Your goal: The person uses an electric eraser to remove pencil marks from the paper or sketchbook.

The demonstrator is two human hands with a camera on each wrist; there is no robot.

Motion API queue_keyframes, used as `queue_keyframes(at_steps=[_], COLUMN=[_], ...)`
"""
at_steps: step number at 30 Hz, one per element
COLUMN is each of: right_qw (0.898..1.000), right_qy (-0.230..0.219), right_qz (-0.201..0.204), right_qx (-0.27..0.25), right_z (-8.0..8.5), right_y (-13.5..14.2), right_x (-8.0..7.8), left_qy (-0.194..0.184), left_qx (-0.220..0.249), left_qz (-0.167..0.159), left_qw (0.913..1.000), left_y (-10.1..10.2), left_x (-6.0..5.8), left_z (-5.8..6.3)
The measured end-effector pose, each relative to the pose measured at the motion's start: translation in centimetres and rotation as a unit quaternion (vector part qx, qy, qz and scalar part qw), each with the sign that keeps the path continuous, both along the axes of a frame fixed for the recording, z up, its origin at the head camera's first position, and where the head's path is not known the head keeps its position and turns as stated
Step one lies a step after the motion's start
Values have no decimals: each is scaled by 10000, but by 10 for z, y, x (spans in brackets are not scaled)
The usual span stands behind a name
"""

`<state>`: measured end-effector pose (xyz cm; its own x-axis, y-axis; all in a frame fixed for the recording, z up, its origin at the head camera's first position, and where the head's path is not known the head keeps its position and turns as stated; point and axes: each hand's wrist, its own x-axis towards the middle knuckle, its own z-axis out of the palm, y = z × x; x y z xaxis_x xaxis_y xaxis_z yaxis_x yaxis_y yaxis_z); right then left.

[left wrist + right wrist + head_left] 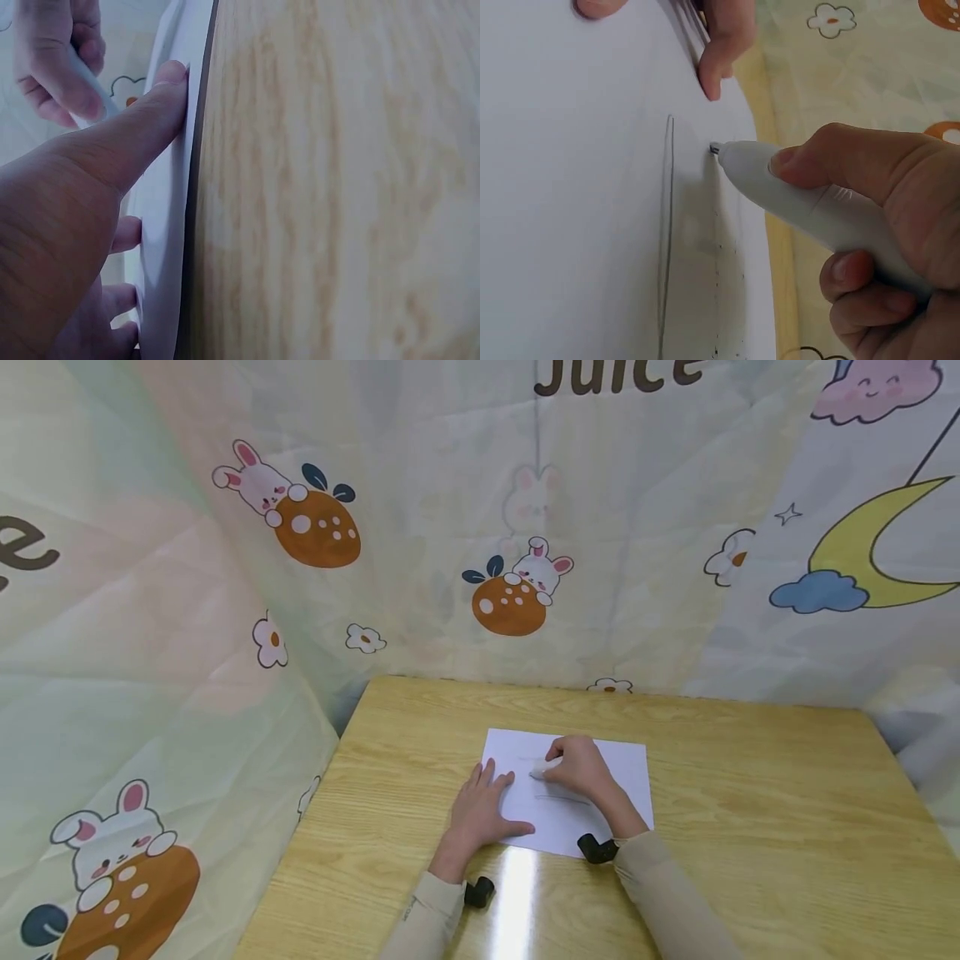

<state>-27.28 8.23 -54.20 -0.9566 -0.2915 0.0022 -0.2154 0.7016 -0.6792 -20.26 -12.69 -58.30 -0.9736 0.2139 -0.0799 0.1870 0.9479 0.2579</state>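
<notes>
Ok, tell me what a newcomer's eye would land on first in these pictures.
Probably the cartoon backdrop, which hangs behind and left of the wooden table, with a yellow moon at upper right of the head view. Next, the white paper on the table, where the right hand holds a thick white pen-shaped tool with its tip at the paper, while the left hand lies on the paper's left side.

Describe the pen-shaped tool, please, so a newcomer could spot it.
On the wooden table lies a paper sheet. Over it, the right hand grips the pen-shaped tool. Its thick white body and dark tip distinguish it from the thin sheet.
</notes>
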Motion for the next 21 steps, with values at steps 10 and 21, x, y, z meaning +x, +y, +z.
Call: queue_keyframes(at_steps=[10, 21], right_qw=[9984, 9981], right_qy=[31, -103], right_qz=[-296, -528], right_qx=[-471, -311], right_z=[1, -8], right_y=[50, 110], right_x=[13, 49], left_qy=[52, 101], left_qx=[0, 56], left_qz=[-81, -198], left_qw=[10000, 9997], left_y=[-1, -2], left_x=[-3, -5], left_z=[2, -3])
